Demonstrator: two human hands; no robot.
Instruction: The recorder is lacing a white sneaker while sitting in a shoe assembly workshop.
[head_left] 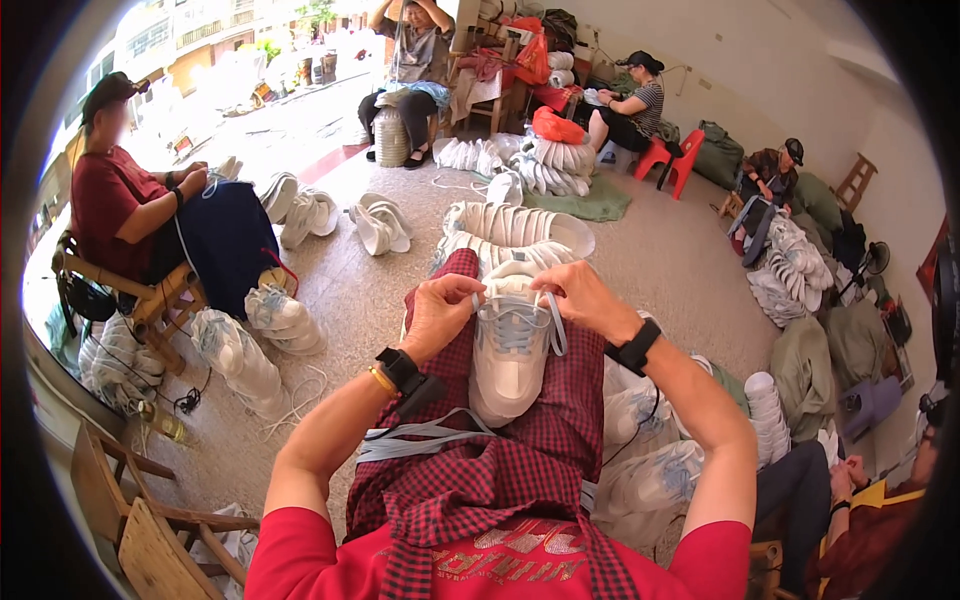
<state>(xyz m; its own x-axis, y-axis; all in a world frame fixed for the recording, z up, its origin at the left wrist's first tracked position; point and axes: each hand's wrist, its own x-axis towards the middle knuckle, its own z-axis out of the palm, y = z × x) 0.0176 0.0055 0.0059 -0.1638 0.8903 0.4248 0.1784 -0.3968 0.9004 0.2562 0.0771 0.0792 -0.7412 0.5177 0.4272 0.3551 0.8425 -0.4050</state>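
Note:
A white sneaker [507, 380] rests on my lap, toe toward me, over a red-and-black checked apron [440, 490]. Pale blue shoelace [515, 330] criss-crosses its upper eyelets. At the left side of the shoe's collar, my left hand [443, 312] is closed in a pinch on one part of the lace. My right hand [590, 303] pinches another part on the opposite side, where a loop [557, 335] hangs down beside the shoe. The fingertips hide the exact grip. Across my left thigh lies a bundle of loose pale blue laces [420, 438].
A curved row of nested white shoes [520, 232] stands just beyond my knees. More shoes are stacked at my left [235, 360] and right [650, 475]. A wooden chair [170, 550] is at lower left. Several co-workers sit around, one in dark red [125, 200] at left.

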